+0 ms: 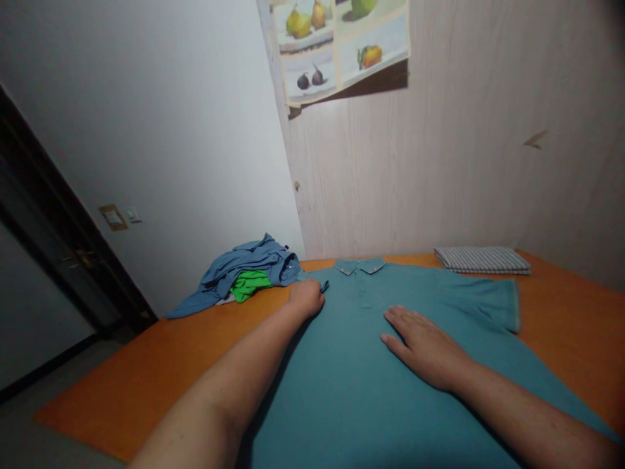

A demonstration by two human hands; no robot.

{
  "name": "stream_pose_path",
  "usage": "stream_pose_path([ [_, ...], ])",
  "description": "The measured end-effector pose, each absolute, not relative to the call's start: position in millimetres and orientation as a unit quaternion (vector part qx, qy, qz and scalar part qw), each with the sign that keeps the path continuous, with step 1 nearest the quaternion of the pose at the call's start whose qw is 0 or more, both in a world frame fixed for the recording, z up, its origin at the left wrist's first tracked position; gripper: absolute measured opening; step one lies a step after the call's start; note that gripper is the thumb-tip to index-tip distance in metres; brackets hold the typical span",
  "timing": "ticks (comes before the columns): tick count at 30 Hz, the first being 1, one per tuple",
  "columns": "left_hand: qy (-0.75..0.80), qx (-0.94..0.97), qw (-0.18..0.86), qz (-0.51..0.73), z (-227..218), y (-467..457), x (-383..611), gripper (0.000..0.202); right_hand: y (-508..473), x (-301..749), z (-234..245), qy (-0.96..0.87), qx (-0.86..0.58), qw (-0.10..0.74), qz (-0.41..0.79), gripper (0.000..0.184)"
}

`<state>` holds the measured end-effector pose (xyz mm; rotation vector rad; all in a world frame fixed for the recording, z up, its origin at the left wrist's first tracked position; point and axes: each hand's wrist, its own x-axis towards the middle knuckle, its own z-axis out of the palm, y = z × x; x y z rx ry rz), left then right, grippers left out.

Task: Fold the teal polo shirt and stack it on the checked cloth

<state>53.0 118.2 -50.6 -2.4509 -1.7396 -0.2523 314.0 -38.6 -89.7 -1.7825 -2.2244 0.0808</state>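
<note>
A teal polo shirt (361,378) lies spread out, front side up, with its collar at the far end of the table. Its sleeve on the right is stretched out flat. On the left, my left hand (307,298) is closed on the polo shirt near the shoulder, and a bit of the sleeve's cloth shows beyond the fingers. My right hand (422,345) rests palm down on the chest of the shirt, fingers straight, gripping nothing. The lower part of the shirt runs out of view at the bottom.
A crumpled pile of blue clothing (234,264) with a bright green garment (250,284) sits at the back left of the orange table (161,371). A folded striped cloth (481,259) lies at the back right. Behind stands a wall with a fruit poster (336,45).
</note>
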Motion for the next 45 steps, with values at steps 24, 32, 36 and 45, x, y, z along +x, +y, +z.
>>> stream_pose_path([
  [24,-0.504,-0.853,-0.016,-0.137,-65.5,140.5,-1.1,0.035,-37.0,315.6,-92.7,-0.772,-0.612,0.164,0.048,0.073],
  [32,-0.532,-0.84,0.001,-0.109,-55.7,164.6,11.2,0.045,-39.1,313.8,-90.8,-0.767,-0.615,0.175,0.053,0.073],
  [36,-0.549,-0.831,-0.014,-0.085,-62.4,179.2,19.5,0.058,-39.6,313.9,-90.3,-0.766,-0.617,0.169,0.052,0.071],
  [45,-0.575,-0.814,-0.039,-0.071,-69.8,181.9,17.2,0.067,-39.4,314.9,-90.9,-0.768,-0.617,0.164,0.053,0.073],
])
